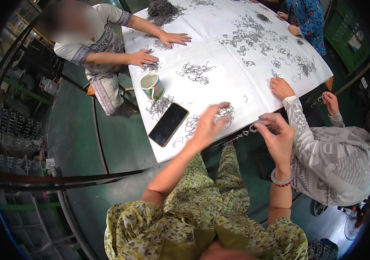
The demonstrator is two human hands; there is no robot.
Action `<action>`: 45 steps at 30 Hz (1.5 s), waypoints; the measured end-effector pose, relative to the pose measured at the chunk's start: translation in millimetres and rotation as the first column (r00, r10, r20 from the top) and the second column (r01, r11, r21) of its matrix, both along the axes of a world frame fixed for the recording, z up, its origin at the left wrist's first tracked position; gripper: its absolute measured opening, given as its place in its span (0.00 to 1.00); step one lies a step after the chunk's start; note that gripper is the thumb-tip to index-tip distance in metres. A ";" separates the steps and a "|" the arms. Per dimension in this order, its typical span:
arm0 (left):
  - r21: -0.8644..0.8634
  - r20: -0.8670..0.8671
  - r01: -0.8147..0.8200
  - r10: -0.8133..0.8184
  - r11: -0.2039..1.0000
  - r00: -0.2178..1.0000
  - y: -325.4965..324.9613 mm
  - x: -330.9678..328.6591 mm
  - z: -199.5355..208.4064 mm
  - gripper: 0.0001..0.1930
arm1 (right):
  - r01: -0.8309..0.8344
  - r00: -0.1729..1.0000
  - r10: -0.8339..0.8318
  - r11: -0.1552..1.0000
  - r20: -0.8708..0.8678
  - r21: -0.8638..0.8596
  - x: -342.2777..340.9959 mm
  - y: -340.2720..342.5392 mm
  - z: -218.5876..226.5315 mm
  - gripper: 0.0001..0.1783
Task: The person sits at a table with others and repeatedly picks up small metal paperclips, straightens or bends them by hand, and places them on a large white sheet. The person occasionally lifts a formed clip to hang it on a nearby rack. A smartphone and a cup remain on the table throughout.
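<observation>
My right hand, with a bangle and a red beaded bracelet on its wrist, pinches the end of a chain of linked metal hooks between thumb and forefinger. The chain slants down to the left at the table's front edge. My left hand is slightly blurred, its thumb and fingers apart, over a small cluster of wire hooks. Nothing shows in its grip. Beside its wrist lies another cluster of grey hooks. A dark phone lies left of my left hand.
A patterned paper cup stands behind the phone on the white-covered table. More hook piles are spread across it, with a large heap far back. A co-worker's hands rest at the left; another co-worker's hand is close on my right.
</observation>
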State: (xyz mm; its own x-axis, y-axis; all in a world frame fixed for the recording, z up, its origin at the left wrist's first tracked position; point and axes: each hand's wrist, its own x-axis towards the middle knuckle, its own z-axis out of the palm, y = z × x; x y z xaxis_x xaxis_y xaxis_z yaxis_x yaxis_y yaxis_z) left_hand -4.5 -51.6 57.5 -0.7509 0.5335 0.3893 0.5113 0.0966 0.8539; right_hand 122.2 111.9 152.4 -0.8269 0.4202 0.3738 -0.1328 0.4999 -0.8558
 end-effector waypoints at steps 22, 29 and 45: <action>-0.193 -0.047 -0.167 0.161 0.967 0.986 17.7 -127.8 -8.0 0.08 | -0.041 0.991 0.064 0.980 0.115 -0.193 -14.7 4.1 -16.7 0.08; 0.221 0.455 0.208 -0.289 0.953 0.842 9.6 5.1 70.4 0.08 | 0.013 0.996 0.023 0.929 0.092 -0.369 -5.3 1.3 -22.2 0.06; 0.456 0.072 0.343 -0.418 0.821 0.905 78.8 63.6 110.9 0.09 | 0.286 0.941 -0.306 0.948 -0.148 -0.140 54.3 -4.0 15.4 0.09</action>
State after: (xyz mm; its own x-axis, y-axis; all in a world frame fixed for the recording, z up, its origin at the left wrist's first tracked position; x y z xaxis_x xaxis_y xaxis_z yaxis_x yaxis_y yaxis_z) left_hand 59.1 27.1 168.4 -0.5939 0.6013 0.5346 0.2829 -0.4659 0.8384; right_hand 176.5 107.9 167.9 -0.5890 0.6848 0.4290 -0.1382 0.4377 -0.8884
